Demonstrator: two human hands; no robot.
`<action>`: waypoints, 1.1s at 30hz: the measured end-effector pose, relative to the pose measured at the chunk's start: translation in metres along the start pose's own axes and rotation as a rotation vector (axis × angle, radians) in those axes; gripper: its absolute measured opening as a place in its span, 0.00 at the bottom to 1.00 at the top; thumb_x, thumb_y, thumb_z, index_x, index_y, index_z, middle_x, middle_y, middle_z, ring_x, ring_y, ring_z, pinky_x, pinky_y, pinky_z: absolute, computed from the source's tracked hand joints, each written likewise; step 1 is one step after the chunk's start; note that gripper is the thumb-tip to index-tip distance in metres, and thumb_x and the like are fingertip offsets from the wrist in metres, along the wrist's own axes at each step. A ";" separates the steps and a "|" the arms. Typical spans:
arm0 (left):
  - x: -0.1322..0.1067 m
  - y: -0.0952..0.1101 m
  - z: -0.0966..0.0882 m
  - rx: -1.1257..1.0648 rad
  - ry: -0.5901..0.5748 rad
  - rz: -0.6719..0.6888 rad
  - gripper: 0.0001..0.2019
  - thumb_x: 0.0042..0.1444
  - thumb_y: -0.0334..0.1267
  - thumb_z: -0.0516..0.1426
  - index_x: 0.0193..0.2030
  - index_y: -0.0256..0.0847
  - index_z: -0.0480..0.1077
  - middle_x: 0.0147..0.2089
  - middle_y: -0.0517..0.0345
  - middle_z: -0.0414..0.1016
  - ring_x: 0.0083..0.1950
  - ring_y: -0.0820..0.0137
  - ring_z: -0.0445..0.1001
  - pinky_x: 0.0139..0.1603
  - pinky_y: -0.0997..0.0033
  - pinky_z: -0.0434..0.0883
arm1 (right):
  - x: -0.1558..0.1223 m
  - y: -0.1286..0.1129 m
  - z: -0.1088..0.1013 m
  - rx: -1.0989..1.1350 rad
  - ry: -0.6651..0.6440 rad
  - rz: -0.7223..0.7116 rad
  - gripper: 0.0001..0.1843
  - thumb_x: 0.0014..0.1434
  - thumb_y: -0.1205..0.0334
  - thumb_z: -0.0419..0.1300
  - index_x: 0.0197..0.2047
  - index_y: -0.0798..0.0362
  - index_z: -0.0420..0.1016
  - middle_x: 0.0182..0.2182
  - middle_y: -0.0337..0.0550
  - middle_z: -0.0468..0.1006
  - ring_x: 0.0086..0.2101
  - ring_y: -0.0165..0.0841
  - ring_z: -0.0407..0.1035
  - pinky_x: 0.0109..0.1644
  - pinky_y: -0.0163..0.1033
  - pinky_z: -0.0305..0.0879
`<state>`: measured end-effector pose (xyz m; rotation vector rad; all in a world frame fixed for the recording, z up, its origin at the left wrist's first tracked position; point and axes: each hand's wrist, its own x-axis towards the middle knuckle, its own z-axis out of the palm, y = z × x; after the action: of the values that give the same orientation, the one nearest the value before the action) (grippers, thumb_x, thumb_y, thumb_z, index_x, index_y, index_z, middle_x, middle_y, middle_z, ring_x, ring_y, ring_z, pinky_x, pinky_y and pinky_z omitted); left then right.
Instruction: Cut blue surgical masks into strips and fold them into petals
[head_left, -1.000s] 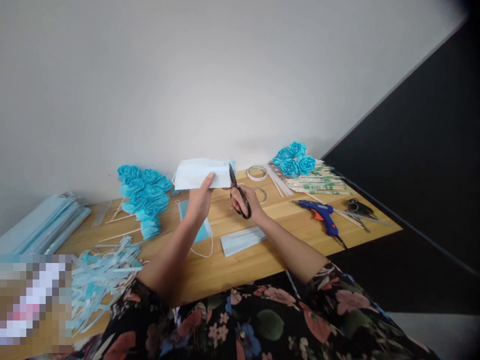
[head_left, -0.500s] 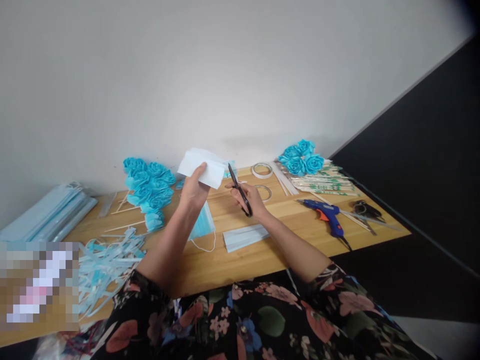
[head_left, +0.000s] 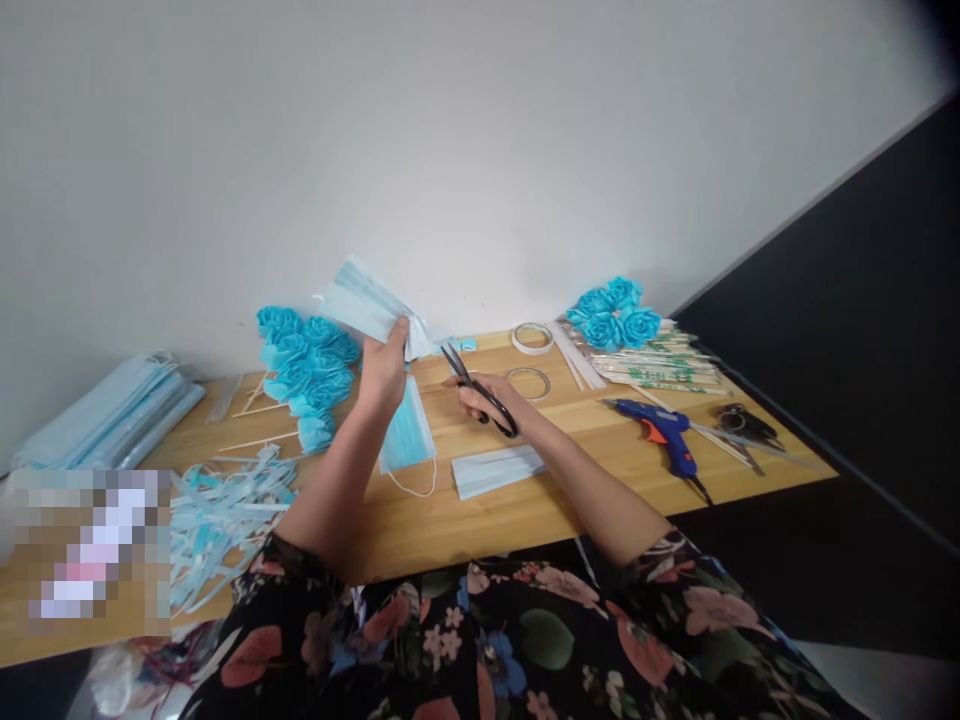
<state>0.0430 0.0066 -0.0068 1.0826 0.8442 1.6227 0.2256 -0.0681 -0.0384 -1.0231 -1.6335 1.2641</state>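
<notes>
A wooden table (head_left: 450,530) holds blue paper flowers (head_left: 307,365), a glue gun (head_left: 664,432), tape rolls (head_left: 532,338), a mask stack (head_left: 112,410) and cut scraps (head_left: 225,500). The left hand (head_left: 384,365) pinches a mask (head_left: 367,305) by one end, thumb pressed against it, lifted above the table. The right hand (head_left: 491,398) is curled closed through black scissors (head_left: 480,392), whose tips point at the mask, just beside it.

My right hand (head_left: 491,396) half covers the handle loops of the scissors (head_left: 469,382); far left of my left hand (head_left: 384,368), a pixelated patch (head_left: 90,545) hides part of the tabletop (head_left: 480,525).
</notes>
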 end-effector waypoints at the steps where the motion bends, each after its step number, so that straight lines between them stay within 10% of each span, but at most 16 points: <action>1: 0.000 0.003 0.001 -0.002 0.020 0.034 0.24 0.53 0.47 0.67 0.54 0.40 0.73 0.59 0.50 0.78 0.68 0.58 0.69 0.70 0.60 0.65 | 0.000 -0.001 0.000 0.014 -0.011 0.014 0.33 0.59 0.38 0.61 0.54 0.59 0.77 0.24 0.35 0.71 0.23 0.25 0.64 0.28 0.32 0.62; 11: 0.005 0.026 0.001 -0.131 -0.020 -0.076 0.23 0.44 0.34 0.70 0.49 0.39 0.74 0.50 0.51 0.82 0.59 0.53 0.77 0.61 0.55 0.75 | 0.003 -0.002 0.004 0.083 -0.011 0.084 0.23 0.54 0.45 0.67 0.45 0.55 0.74 0.26 0.37 0.77 0.19 0.23 0.66 0.21 0.28 0.62; 33: -0.010 0.019 0.008 0.149 -0.090 -0.065 0.25 0.38 0.44 0.72 0.43 0.36 0.76 0.45 0.47 0.83 0.52 0.53 0.80 0.56 0.55 0.76 | -0.002 -0.012 -0.004 0.024 0.033 0.044 0.29 0.59 0.42 0.62 0.52 0.57 0.75 0.29 0.39 0.75 0.22 0.23 0.65 0.25 0.29 0.64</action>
<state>0.0452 -0.0084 0.0108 1.2109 0.9427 1.4643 0.2285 -0.0710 -0.0258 -1.0655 -1.5748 1.2863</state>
